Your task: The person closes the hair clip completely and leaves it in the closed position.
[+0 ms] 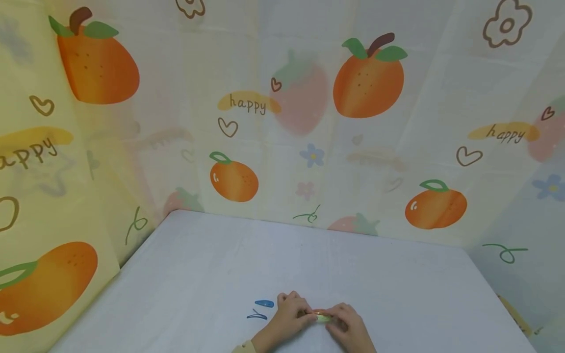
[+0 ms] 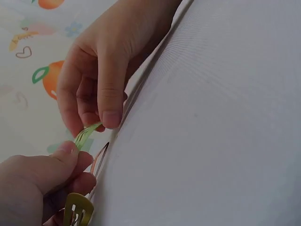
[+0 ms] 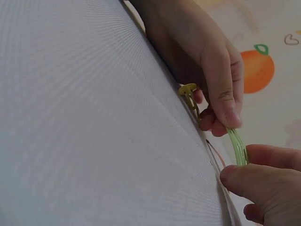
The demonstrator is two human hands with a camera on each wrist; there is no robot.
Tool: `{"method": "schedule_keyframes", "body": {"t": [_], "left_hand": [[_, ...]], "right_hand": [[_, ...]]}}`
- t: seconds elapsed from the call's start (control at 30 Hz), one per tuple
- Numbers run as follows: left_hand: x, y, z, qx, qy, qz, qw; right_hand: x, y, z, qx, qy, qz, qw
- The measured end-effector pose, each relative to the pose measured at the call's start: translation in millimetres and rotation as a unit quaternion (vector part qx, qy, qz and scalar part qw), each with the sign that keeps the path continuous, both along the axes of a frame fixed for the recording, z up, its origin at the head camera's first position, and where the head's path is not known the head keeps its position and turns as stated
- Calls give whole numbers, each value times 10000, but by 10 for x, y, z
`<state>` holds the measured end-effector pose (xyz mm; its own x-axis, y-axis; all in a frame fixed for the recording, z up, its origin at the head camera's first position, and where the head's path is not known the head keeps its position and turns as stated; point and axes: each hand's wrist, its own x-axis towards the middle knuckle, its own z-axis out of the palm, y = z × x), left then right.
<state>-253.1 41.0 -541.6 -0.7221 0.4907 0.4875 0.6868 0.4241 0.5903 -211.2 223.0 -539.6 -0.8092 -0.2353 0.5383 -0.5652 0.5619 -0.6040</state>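
A single slim, slotted green hair clip (image 1: 323, 318), smooth and gently bowed, spans the gap between two hands above the table: the left hand (image 1: 291, 314) pinches one end between thumb and finger, the right hand (image 1: 350, 322) pinches the other. Against the left hand's lower fingers, beside the green clip, sits one glossy yellow clip (image 2: 78, 207); whether they grip it, I cannot tell. Just past the green clip is one thin orange clip (image 3: 216, 153), spread open. Left of it lie two blue clips (image 1: 265, 303), one spread open. Beneath is a white woven cloth (image 1: 212, 264); beyond it, a creased sheet (image 1: 300, 29) bearing five oranges (image 1: 369, 88).
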Motion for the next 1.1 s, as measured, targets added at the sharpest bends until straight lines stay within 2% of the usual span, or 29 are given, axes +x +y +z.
{"method": "schedule_keyframes", "body": {"t": [0.1, 0.23, 0.4, 0.6, 0.77, 0.9, 1.1], "left_hand": [[-5, 0, -5, -62, 114, -25, 9999], [-6, 1, -13, -116, 184, -51, 9998], [-8, 8, -9, -229, 109, -51, 9997], [-12, 21, -5, -198, 151, -29, 9997], [-9, 30, 15, -14, 363, 94, 9993], [-2, 29, 56, 149, 542, 184, 9982], [-6, 25, 67, -60, 777, 206, 9967]], "right_hand": [[11, -12, 49, 208, 314, 4, 9993], [25, -20, 82, 176, 584, 126, 9981], [20, -15, 76, 120, 666, 160, 9976], [14, -12, 52, -57, 461, 139, 9988], [14, -20, 48, -316, 391, 210, 9985], [17, -25, 38, -444, 226, 103, 9987], [16, -22, 36, -513, 31, 78, 9986]]}}
